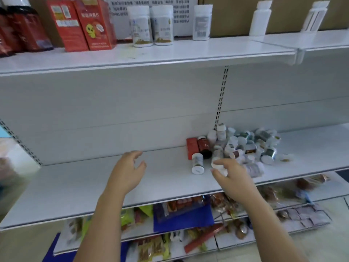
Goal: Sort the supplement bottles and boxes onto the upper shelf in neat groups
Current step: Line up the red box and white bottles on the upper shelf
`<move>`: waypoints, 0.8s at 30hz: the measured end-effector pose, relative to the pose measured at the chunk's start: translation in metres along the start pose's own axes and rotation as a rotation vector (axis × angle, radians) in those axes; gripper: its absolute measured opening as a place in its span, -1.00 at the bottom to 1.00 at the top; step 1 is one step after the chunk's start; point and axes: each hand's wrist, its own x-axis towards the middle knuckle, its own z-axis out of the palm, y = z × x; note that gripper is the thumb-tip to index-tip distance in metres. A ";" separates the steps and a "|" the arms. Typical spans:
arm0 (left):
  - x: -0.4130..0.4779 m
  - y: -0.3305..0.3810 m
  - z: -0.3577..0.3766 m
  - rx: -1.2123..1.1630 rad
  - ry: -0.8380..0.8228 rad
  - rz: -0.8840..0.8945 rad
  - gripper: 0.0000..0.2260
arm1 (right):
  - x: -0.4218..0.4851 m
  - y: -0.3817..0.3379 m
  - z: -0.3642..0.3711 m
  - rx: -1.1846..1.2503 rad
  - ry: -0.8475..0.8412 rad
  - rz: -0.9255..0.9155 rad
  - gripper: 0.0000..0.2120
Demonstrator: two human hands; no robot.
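The white upper shelf (188, 52), across the top of the frame, carries dark red bottles (24, 29) at upper left, two red boxes (81, 25) beside them, a touching pair of white bottles (152, 25) at top centre and three lone white bottles (202, 21) spaced rightwards. The middle shelf (94, 186) bears a heap of small bottles (245, 146) at centre right, a red box (191, 150) at its left edge. The bottom shelf (234, 241) holds snack packets (151, 248).
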 end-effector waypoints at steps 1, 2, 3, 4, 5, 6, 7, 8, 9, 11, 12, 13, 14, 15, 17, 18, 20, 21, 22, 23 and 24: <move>0.012 -0.001 0.015 -0.021 -0.040 -0.016 -0.65 | 0.007 0.007 0.013 0.006 -0.029 0.042 -0.63; 0.025 -0.002 0.030 -0.032 -0.086 -0.027 -0.64 | 0.016 0.013 0.025 0.005 -0.047 0.076 -0.61; 0.038 -0.003 0.044 -0.036 -0.130 -0.036 -0.64 | 0.026 0.018 0.036 0.000 -0.061 0.108 -0.58; 0.051 -0.003 0.058 -0.046 -0.165 -0.045 -0.64 | 0.038 0.023 0.045 0.000 -0.077 0.137 -0.57; 0.064 -0.004 0.073 -0.060 -0.183 -0.060 -0.64 | 0.050 0.026 0.054 -0.012 -0.095 0.160 -0.56; 0.079 -0.005 0.086 -0.078 -0.179 -0.072 -0.65 | 0.064 0.029 0.062 -0.030 -0.103 0.176 -0.58; 0.095 -0.004 0.100 -0.092 -0.168 -0.083 -0.66 | 0.077 0.031 0.070 -0.057 -0.107 0.187 -0.59; 0.110 -0.003 0.114 -0.105 -0.162 -0.091 -0.66 | 0.092 0.034 0.079 -0.078 -0.106 0.199 -0.59; 0.125 -0.002 0.129 -0.120 -0.172 -0.097 -0.64 | 0.106 0.037 0.087 -0.092 -0.103 0.213 -0.58; 0.153 0.006 0.160 -0.148 -0.238 -0.105 -0.57 | 0.132 0.042 0.104 -0.057 -0.092 0.265 -0.53; 0.166 0.013 0.175 -0.151 -0.282 -0.107 -0.52 | 0.143 0.044 0.113 -0.022 -0.084 0.300 -0.50; 0.176 0.021 0.189 -0.152 -0.332 -0.124 -0.46 | 0.151 0.045 0.122 0.009 -0.074 0.335 -0.48; 0.186 0.030 0.203 -0.151 -0.382 -0.145 -0.40 | 0.156 0.047 0.131 0.030 -0.061 0.358 -0.45; 0.194 0.038 0.216 -0.150 -0.425 -0.176 -0.36 | 0.160 0.050 0.140 0.034 -0.056 0.362 -0.43; 0.205 0.050 0.236 -0.144 -0.465 -0.229 -0.29 | 0.161 0.057 0.151 0.031 -0.076 0.352 -0.46; 0.208 0.052 0.244 -0.130 -0.456 -0.243 -0.28 | 0.161 0.060 0.154 0.046 -0.089 0.347 -0.51; 0.212 0.051 0.250 -0.070 -0.409 -0.229 -0.34 | 0.158 0.064 0.153 0.104 -0.096 0.345 -0.57; 0.213 0.048 0.249 -0.054 -0.378 -0.213 -0.44 | 0.156 0.065 0.150 0.139 -0.084 0.338 -0.58; 0.213 0.043 0.244 -0.066 -0.350 -0.208 -0.54 | 0.155 0.065 0.147 0.179 -0.064 0.332 -0.57; 0.213 0.039 0.237 -0.112 -0.327 -0.220 -0.58 | 0.154 0.064 0.143 0.226 -0.043 0.322 -0.56; 0.210 0.034 0.229 -0.195 -0.307 -0.253 -0.55 | 0.152 0.062 0.139 0.298 -0.029 0.319 -0.55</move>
